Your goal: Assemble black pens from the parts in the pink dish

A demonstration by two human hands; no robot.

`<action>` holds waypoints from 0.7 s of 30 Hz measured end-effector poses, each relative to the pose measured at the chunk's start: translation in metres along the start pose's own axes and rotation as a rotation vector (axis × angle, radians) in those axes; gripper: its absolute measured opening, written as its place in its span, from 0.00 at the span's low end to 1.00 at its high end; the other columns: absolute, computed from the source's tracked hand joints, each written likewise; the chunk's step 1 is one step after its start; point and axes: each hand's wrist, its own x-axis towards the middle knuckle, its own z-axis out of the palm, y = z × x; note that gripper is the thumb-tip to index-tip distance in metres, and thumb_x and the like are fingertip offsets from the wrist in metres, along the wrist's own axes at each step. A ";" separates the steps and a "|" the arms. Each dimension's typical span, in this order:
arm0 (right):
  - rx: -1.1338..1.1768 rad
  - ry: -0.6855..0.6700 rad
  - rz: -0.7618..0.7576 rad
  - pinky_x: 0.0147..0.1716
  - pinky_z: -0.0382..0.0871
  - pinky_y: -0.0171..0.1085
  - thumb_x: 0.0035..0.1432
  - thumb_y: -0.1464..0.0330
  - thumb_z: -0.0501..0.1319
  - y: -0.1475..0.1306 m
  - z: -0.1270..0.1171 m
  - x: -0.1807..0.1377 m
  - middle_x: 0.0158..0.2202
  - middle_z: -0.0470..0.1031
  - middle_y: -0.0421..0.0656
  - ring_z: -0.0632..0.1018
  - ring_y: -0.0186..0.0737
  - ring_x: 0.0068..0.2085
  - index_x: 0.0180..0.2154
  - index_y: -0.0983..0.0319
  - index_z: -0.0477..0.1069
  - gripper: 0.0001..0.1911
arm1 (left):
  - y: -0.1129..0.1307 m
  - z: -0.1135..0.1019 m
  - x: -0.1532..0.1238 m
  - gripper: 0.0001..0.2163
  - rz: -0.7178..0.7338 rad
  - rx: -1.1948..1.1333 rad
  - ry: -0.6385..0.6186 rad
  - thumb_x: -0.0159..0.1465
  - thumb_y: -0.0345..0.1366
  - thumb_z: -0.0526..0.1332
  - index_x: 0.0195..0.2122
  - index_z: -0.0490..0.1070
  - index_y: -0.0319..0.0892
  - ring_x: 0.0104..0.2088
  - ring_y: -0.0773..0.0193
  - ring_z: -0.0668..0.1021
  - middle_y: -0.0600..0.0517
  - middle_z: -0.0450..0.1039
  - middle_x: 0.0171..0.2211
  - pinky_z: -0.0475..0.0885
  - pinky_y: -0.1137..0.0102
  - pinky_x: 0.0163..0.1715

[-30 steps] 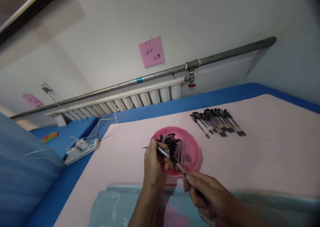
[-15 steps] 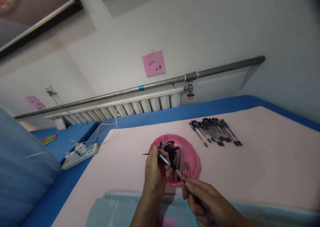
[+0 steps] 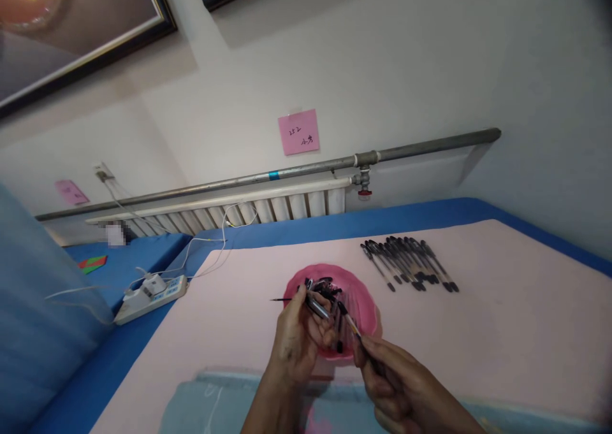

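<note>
My left hand [image 3: 297, 341] is closed round a pen barrel [image 3: 315, 307], with a thin dark refill tip sticking out to its left. My right hand [image 3: 400, 383] pinches the end of a thin pen part [image 3: 351, 324] that points up-left toward the left hand. Both hands hover over the near rim of a pink bowl [image 3: 368, 294] that holds several black and clear pen parts. Farther right, a row of several assembled black pens [image 3: 410, 265] lies on the pink sheet [image 3: 502, 319].
A white power strip [image 3: 150, 290] with cables lies on the blue cover at left. A radiator [image 3: 248, 209] and pipe run along the wall behind, with a pink note [image 3: 299, 131] above. A pale blue cloth [image 3: 210, 408] lies under my arms.
The view has tilted upward, so the bowl and pens sit lower. The part in my right hand has pulled away from the barrel in my left hand and now points more upright.
</note>
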 end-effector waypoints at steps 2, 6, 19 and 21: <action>0.036 0.023 0.005 0.08 0.39 0.22 0.55 0.59 0.58 -0.004 -0.001 0.001 0.14 0.55 0.30 0.46 0.19 0.12 0.22 0.62 0.62 0.16 | 0.001 -0.001 0.000 0.14 -0.029 -0.038 -0.008 0.62 0.40 0.54 0.28 0.70 0.34 0.17 0.72 0.70 0.50 0.71 0.23 0.63 0.77 0.15; 0.121 0.091 0.007 0.09 0.38 0.22 0.58 0.62 0.56 -0.015 -0.001 0.000 0.14 0.56 0.31 0.47 0.19 0.12 0.20 0.63 0.60 0.17 | 0.003 -0.002 0.001 0.12 -0.080 -0.098 -0.020 0.63 0.36 0.53 0.30 0.70 0.33 0.20 0.70 0.72 0.49 0.72 0.26 0.67 0.75 0.18; 0.250 0.093 -0.079 0.09 0.38 0.22 0.61 0.63 0.53 -0.030 -0.019 0.008 0.14 0.55 0.31 0.48 0.18 0.11 0.27 0.65 0.67 0.15 | 0.002 -0.002 0.003 0.13 -0.092 -0.149 0.002 0.65 0.34 0.52 0.29 0.70 0.31 0.19 0.70 0.74 0.48 0.72 0.23 0.68 0.77 0.18; 0.255 0.098 -0.073 0.09 0.38 0.22 0.61 0.63 0.54 -0.030 -0.020 0.009 0.13 0.55 0.31 0.48 0.18 0.11 0.26 0.65 0.67 0.15 | 0.002 -0.003 0.004 0.13 -0.102 -0.145 0.010 0.64 0.35 0.52 0.29 0.69 0.32 0.19 0.71 0.73 0.49 0.71 0.22 0.67 0.77 0.18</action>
